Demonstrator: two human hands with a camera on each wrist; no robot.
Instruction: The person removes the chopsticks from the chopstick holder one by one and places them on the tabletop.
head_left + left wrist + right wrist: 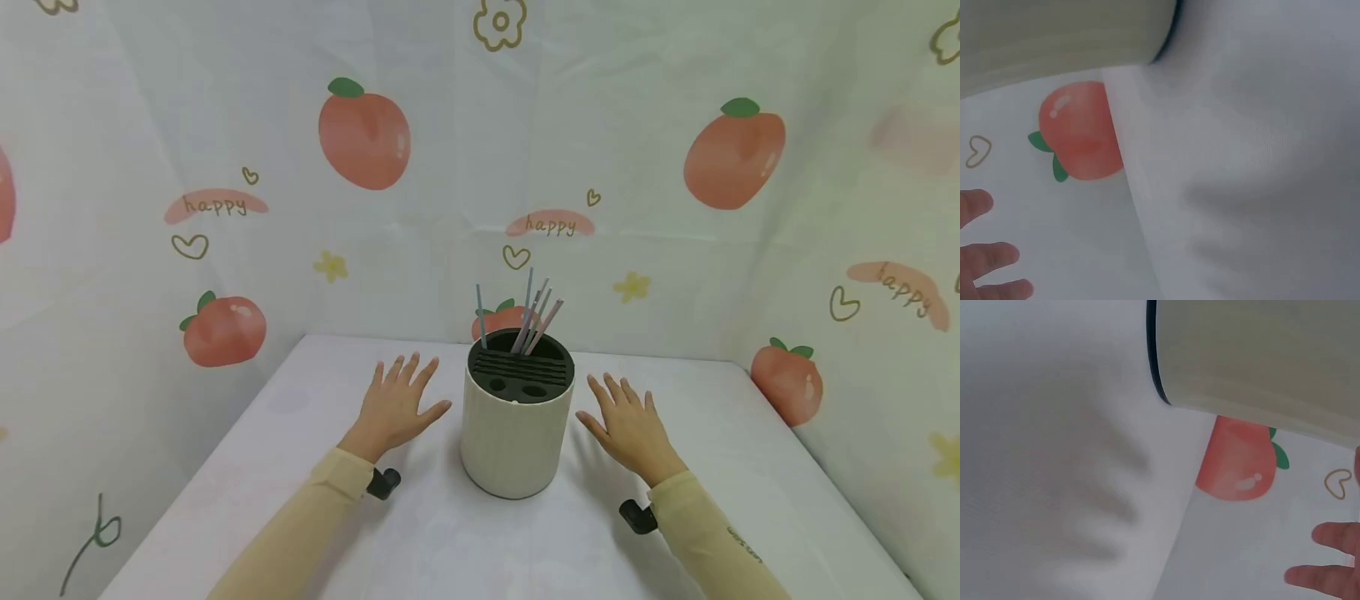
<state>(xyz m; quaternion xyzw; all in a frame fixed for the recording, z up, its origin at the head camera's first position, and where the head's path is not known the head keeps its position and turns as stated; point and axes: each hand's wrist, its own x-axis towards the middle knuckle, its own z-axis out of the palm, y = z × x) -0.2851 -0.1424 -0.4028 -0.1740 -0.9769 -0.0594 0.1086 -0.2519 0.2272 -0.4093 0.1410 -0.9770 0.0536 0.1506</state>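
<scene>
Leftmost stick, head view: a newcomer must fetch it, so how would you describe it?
On the table, between the left hand and right hand, stands a pale round holder with a black top. Sticks rise from its far side; the leftmost stick, bluish, stands apart from the cluster to its right.

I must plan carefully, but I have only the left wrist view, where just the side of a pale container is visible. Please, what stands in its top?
Observer: Several thin sticks stand in the rear opening of its dark insert.
Operator: Thank you. And where is the right hand?
Observer: The right hand is to the right of the container, not touching it.
Operator: Are its fingers curled?
Observer: No, the fingers are spread apart.
</scene>
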